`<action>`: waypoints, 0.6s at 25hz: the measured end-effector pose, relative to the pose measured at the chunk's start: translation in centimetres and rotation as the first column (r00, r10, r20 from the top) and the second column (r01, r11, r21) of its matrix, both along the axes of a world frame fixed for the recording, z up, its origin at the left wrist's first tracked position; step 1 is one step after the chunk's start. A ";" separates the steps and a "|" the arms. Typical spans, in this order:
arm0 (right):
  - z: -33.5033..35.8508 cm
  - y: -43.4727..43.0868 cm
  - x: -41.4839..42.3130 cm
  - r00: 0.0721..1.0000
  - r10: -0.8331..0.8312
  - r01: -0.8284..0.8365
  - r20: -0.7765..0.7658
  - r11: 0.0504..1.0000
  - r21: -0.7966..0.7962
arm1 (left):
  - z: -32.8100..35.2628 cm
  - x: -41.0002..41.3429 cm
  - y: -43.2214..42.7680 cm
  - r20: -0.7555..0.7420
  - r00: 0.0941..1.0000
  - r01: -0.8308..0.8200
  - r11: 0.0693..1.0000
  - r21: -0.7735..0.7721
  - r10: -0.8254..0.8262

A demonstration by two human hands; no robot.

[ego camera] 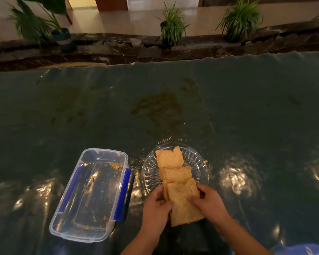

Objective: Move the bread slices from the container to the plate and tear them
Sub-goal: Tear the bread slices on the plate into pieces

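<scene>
A clear glass plate [195,159] sits near the table's front, with bread slices [170,160] lying overlapped on it. One slice [182,201] is held over the plate's near rim. My left hand [156,210] grips its left edge and my right hand [211,202] grips its right edge, thumbs on top. A stack of further slices seems to lie under it. The clear plastic container [89,196] with blue clips stands left of the plate and holds only crumbs.
Crumbs [167,140] are scattered around the plate on the dark glossy table cover [155,100]. Potted plants [170,26] stand on a stone ledge beyond the table's far edge.
</scene>
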State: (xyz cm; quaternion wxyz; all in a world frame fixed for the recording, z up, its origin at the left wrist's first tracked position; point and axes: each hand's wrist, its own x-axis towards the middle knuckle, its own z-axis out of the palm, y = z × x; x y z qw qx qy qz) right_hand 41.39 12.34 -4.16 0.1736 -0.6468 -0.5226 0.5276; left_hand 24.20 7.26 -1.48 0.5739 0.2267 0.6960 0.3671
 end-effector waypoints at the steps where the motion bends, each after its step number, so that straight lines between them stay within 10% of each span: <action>1: 0.0 0.2 -0.2 1.000 0.003 -0.003 0.020 1.000 -0.004 | 0.0 -0.1 0.1 0.006 1.000 -0.002 1.000 -0.013 0.002; 7: 0.5 1.1 -0.9 0.967 0.042 -0.068 0.251 0.993 0.096 | 0.3 -0.1 0.5 0.032 0.997 -0.062 0.997 -0.048 0.063; 15: 2.5 2.1 -0.8 0.991 -0.093 0.102 -0.098 0.990 0.093 | 2.1 -0.9 1.6 0.254 0.932 -0.261 0.965 -0.022 0.258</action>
